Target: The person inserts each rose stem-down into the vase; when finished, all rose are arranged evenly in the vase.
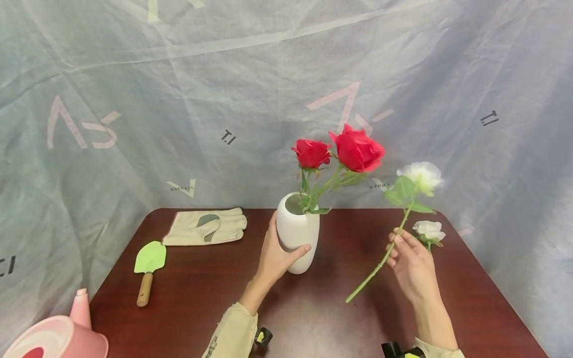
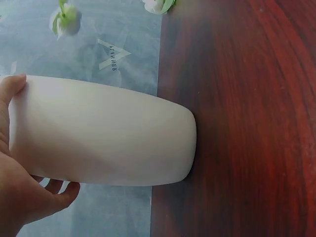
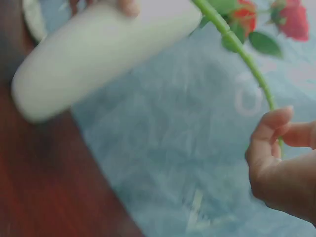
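My left hand (image 1: 278, 253) grips the white vase (image 1: 299, 238) from its left side, thumb across the front. The vase (image 2: 108, 133) stands on the table in the left wrist view. Two red roses, a smaller one (image 1: 312, 153) and a larger one (image 1: 358, 149), lean out of its mouth to the right. To the right of the vase, my right hand (image 1: 412, 263) pinches the green stem of a white rose (image 1: 421, 178) between thumb and fingers. Its bloom points up and the bare stem end slants down toward the vase. In the right wrist view the stem (image 3: 242, 52) crosses before the vase's mouth.
Another white rose (image 1: 429, 229) lies behind my right hand, partly hidden. On the left are a pair of work gloves (image 1: 203, 227), a green trowel (image 1: 149, 258) with a wooden handle, and a pink watering can (image 1: 58, 338). A grey cloth hangs behind the brown table (image 1: 201, 278).
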Demonstrator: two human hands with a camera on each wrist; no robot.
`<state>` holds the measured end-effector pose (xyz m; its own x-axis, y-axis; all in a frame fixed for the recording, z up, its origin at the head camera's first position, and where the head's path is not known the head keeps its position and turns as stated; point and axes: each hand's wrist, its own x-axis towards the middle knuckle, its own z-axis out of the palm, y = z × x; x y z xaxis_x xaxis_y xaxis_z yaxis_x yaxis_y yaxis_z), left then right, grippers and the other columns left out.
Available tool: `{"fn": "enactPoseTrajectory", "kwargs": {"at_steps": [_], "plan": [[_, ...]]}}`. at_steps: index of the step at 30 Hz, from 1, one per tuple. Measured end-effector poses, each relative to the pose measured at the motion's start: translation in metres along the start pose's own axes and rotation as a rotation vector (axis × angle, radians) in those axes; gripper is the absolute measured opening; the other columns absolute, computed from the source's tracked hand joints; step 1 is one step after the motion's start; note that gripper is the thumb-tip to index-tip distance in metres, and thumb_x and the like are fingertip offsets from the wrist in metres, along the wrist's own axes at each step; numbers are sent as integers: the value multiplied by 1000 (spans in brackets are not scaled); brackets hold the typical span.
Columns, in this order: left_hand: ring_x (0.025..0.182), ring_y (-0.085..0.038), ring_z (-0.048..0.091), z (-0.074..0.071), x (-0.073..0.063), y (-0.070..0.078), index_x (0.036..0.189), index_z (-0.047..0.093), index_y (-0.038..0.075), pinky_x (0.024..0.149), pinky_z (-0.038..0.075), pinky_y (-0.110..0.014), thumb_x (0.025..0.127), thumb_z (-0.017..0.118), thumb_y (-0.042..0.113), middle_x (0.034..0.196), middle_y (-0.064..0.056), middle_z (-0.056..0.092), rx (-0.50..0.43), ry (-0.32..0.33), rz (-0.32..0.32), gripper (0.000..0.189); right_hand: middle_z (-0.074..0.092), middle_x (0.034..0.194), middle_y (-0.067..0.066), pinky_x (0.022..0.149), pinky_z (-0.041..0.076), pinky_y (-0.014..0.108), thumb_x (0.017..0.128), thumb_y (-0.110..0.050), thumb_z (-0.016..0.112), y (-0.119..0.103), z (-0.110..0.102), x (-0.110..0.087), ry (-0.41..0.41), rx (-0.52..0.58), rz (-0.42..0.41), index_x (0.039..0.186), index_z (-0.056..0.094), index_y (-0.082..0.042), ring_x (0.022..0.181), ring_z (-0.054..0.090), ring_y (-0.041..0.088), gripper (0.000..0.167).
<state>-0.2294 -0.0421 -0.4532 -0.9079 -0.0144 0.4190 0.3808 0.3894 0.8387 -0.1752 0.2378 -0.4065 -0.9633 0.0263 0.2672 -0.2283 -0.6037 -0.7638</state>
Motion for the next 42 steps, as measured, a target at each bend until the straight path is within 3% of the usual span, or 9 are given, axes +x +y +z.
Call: {"fn": "enactPoseTrajectory", "kwargs": {"at_steps": [4, 7, 11, 18, 27, 35, 42], "plan": [[109, -21, 45, 1, 0, 0, 146, 21, 28, 82, 42, -45, 62, 82, 47, 128, -3, 45, 31, 2, -28, 106, 55, 90, 8, 57, 46, 19, 98, 3, 35, -10, 16, 7, -15, 244, -32, 105, 53, 2, 68, 55, 11, 19], [108, -20, 43, 2, 0, 1, 146, 22, 27, 82, 42, -44, 61, 83, 47, 129, -1, 44, 32, 3, -35, 106, 56, 91, 9, 58, 47, 20, 98, 2, 38, -15, 29, 12, 1, 279, -69, 99, 54, 1, 69, 57, 14, 16], [111, -20, 43, 2, 0, 2, 145, 23, 25, 83, 41, -45, 60, 83, 47, 129, -2, 43, 27, -8, -40, 107, 56, 89, 7, 57, 48, 21, 95, 3, 45, -18, 49, 19, 90, 165, -154, 93, 54, -1, 72, 59, 16, 10], [113, -20, 42, 2, 1, 5, 146, 21, 23, 85, 41, -46, 60, 82, 51, 130, -5, 41, 24, -31, -62, 108, 55, 84, 9, 58, 51, 25, 91, 3, 54, -18, 74, 31, 233, -6, -249, 94, 52, 1, 72, 62, 20, 5], [113, -22, 46, 4, 0, 5, 146, 17, 17, 90, 39, -44, 65, 82, 42, 140, -4, 33, -29, -35, -44, 108, 53, 81, 12, 57, 52, 28, 89, 4, 57, -14, 89, 38, 192, -155, -354, 97, 52, 4, 72, 61, 22, 9], [112, -21, 47, -2, -1, 2, 145, 20, 20, 88, 40, -45, 64, 83, 44, 135, -3, 39, -76, -75, -22, 106, 53, 84, 11, 59, 53, 30, 90, 0, 57, -3, 95, 41, 158, -278, -370, 96, 53, 2, 75, 62, 22, 8], [123, -22, 40, -8, -16, -18, 146, 20, 11, 96, 34, -47, 66, 80, 49, 141, -8, 34, 7, -191, -157, 107, 52, 85, 11, 59, 53, 30, 90, -3, 58, 5, 97, 40, 165, -311, -356, 98, 50, 4, 74, 62, 21, 13]]}}
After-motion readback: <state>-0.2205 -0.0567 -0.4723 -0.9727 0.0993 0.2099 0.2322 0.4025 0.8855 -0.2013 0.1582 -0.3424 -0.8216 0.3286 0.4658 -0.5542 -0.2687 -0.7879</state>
